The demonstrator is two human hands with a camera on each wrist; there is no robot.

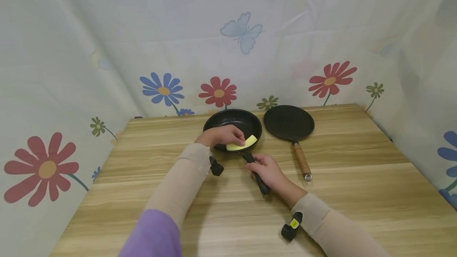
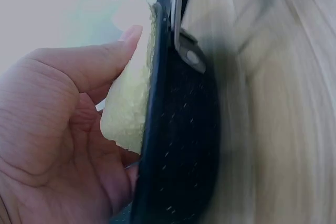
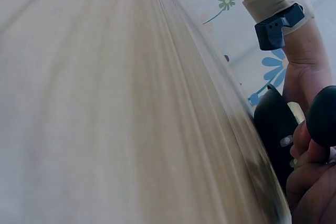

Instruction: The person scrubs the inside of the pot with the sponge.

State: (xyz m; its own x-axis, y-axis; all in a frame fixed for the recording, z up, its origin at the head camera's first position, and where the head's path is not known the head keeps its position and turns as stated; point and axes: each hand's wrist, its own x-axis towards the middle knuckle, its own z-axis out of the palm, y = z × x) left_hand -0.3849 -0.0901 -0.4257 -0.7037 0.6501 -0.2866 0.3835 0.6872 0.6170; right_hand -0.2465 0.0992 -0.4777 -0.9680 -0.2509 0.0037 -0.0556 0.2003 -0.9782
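Observation:
A black frying pan (image 1: 232, 117) stands near the back of the table, its handle (image 1: 262, 186) slanting toward me. My right hand (image 1: 268, 173) grips that handle; the right wrist view shows the curled fingers (image 3: 303, 145) beside the handle's dark end. My left hand (image 1: 225, 135) reaches over the pan's near left side and pinches a pale yellow sponge (image 1: 233, 146) at the near rim. In the left wrist view the thumb (image 2: 113, 59) lies on the sponge (image 2: 128, 98), which touches the inside of the rim. The fingers behind the sponge are partly hidden.
A flat black pan (image 1: 289, 122) with a wooden handle (image 1: 301, 160) lies to the right of the frying pan. The wood-grain table (image 1: 150, 146) ends at a flowered cloth (image 1: 285, 50) behind and at both sides. Each wrist wears a small black camera (image 1: 216, 166).

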